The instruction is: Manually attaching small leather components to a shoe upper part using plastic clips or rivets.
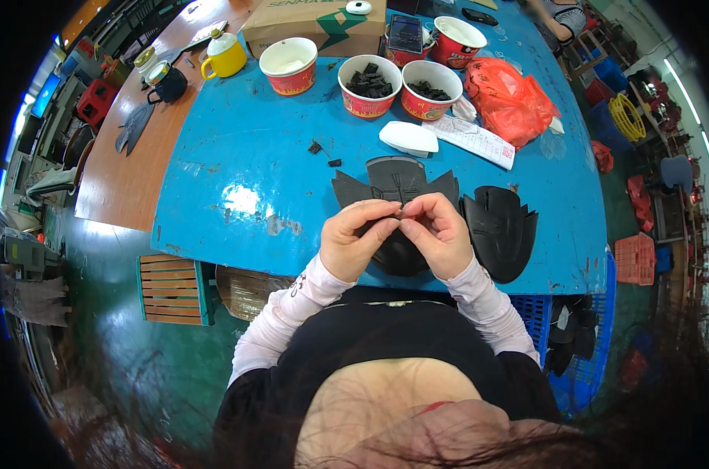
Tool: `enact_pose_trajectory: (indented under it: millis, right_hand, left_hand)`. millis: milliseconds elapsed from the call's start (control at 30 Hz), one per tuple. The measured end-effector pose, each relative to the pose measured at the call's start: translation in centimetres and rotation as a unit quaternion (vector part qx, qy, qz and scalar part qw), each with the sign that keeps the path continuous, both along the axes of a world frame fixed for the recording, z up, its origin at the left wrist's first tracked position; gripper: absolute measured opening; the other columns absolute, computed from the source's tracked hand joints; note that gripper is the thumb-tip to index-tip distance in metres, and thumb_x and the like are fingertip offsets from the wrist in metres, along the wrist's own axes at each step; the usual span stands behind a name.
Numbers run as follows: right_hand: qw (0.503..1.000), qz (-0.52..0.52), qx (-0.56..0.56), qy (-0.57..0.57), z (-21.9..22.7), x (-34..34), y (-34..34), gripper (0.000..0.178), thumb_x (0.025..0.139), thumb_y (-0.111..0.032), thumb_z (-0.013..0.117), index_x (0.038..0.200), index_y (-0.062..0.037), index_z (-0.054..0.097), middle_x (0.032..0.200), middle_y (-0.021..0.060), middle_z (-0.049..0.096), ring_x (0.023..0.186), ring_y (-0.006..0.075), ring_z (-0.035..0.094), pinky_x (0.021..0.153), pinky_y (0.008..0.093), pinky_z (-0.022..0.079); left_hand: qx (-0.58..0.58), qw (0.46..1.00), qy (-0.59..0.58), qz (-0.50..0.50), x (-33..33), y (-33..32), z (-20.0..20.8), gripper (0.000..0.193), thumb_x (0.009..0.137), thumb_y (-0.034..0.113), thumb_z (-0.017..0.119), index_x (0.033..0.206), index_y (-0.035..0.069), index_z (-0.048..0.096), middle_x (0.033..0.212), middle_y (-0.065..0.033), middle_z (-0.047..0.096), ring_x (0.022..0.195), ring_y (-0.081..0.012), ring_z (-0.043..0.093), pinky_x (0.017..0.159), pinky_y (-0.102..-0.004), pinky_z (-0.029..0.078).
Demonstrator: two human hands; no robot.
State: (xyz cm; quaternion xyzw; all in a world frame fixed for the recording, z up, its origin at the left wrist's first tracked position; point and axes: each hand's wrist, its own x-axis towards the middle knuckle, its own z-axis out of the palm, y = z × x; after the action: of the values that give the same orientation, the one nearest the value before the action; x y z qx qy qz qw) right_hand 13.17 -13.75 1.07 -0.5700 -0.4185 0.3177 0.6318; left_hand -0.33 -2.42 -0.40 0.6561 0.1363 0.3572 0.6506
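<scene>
My left hand [353,241] and my right hand [442,237] meet fingertip to fingertip near the table's front edge. Thumb and forefinger of each are pinched together on something too small to make out. Right beneath them lies a black moulded piece [396,173] with pointed tabs along its sides; my hands hide its middle. Beside my right hand rests a second black moulded piece [501,234] with a notched edge. Two small black bits, one a scrap [315,147], the other a chip [335,163], lie beyond my left hand.
On the blue table [206,156] stand several paper tubs, including one tub [368,87] with black pieces. A white block [408,138], a paper slip [479,144], a red plastic bag [510,102], a yellow mug [226,56] and a cardboard box [307,27] are there. A blue crate [592,352] stands below right.
</scene>
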Motion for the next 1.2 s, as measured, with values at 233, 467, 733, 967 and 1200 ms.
enact_pose_trajectory:
  millis: [233, 467, 733, 967, 1200]
  right_hand:
    - [0.995, 0.043, 0.008, 0.095, -0.2, 0.1, 0.0, 0.016, 0.092, 0.002, 0.060, 0.101, -0.0037, 0.048, 0.098, 0.0030, 0.056, 0.089, 0.0068, 0.054, 0.081, 0.0216, 0.046]
    - [0.999, -0.002, 0.045, 0.010, -1.1, -0.7, -0.8, 0.018, 0.090, 0.005, 0.058, 0.098, -0.0033, 0.044, 0.098, 0.0073, 0.058, 0.087, 0.0092, 0.056, 0.077, 0.0232, 0.048]
    - [0.998, 0.048, 0.029, 0.024, -0.2, -0.3, -1.6, 0.022, 0.092, 0.004, 0.058, 0.095, -0.0059, 0.038, 0.103, 0.0079, 0.054, 0.092, 0.0078, 0.050, 0.082, 0.0218, 0.045]
    - [0.998, 0.055, 0.019, -0.016, 0.1, 0.8, -2.6, 0.023, 0.092, 0.005, 0.058, 0.095, -0.0062, 0.037, 0.102, 0.0070, 0.053, 0.086, 0.0067, 0.048, 0.077, 0.0210, 0.044]
    - [0.999, 0.035, 0.013, -0.028, 1.0, 2.7, -3.3, 0.023, 0.091, 0.002, 0.059, 0.096, -0.0055, 0.039, 0.098, 0.0070, 0.054, 0.086, 0.0089, 0.050, 0.077, 0.0237, 0.045]
  left_hand:
    - [0.185, 0.983, -0.006, 0.002, 0.2, 0.6, 0.9, 0.028, 0.080, -0.007, 0.070, 0.107, 0.001, 0.068, 0.103, -0.0132, 0.068, 0.094, -0.0236, 0.066, 0.079, -0.0300, 0.052]
    - [0.305, 0.950, -0.034, 0.060, 0.4, -0.1, 1.1, 0.031, 0.073, -0.007, 0.073, 0.102, 0.001, 0.068, 0.093, -0.0123, 0.067, 0.082, -0.0256, 0.065, 0.068, -0.0313, 0.052]
    - [0.334, 0.940, -0.041, 0.063, 0.4, -0.8, 1.7, 0.031, 0.072, -0.011, 0.068, 0.100, 0.002, 0.067, 0.091, -0.0110, 0.065, 0.078, -0.0239, 0.063, 0.066, -0.0304, 0.050]
    - [0.394, 0.917, -0.041, 0.046, 0.7, -0.7, 1.9, 0.032, 0.069, -0.010, 0.070, 0.098, 0.002, 0.067, 0.089, -0.0097, 0.064, 0.079, -0.0246, 0.061, 0.067, -0.0329, 0.049]
    - [0.424, 0.902, -0.016, 0.083, 0.8, 0.7, 2.1, 0.028, 0.068, -0.007, 0.070, 0.093, 0.004, 0.067, 0.086, -0.0081, 0.064, 0.078, -0.0268, 0.062, 0.068, -0.0364, 0.048]
